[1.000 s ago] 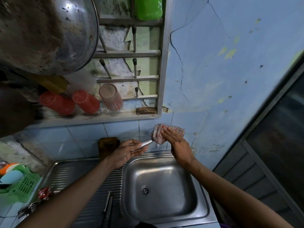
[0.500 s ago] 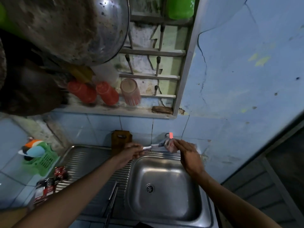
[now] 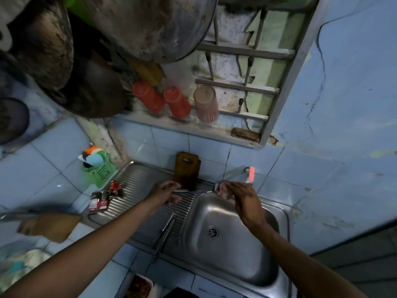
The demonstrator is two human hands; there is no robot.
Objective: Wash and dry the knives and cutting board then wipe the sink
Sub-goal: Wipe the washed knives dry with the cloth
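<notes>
Knife (image 3: 189, 191) held over the sink's (image 3: 281, 214) far rim, left hand (image 3: 167, 191) gripping its handle, right hand (image 3: 242, 195) pinching a cloth (image 3: 222, 188) at the blade: thin, stiff, likely slick, so best held by the handle.

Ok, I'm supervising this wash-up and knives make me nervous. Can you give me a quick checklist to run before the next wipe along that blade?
1. Left hand grips the knife by its handle: ok.
2. Cloth in the right hand covers the blade tip: ok.
3. Right fingers off the cutting edge: cannot tell, blurred.
4. Knife held over the sink edge: ok.
5. Cutting board stands propped against the wall tiles, away from the wipe: ok.
6. Other knives lie on the drainboard, apart from both hands: ok.
</notes>
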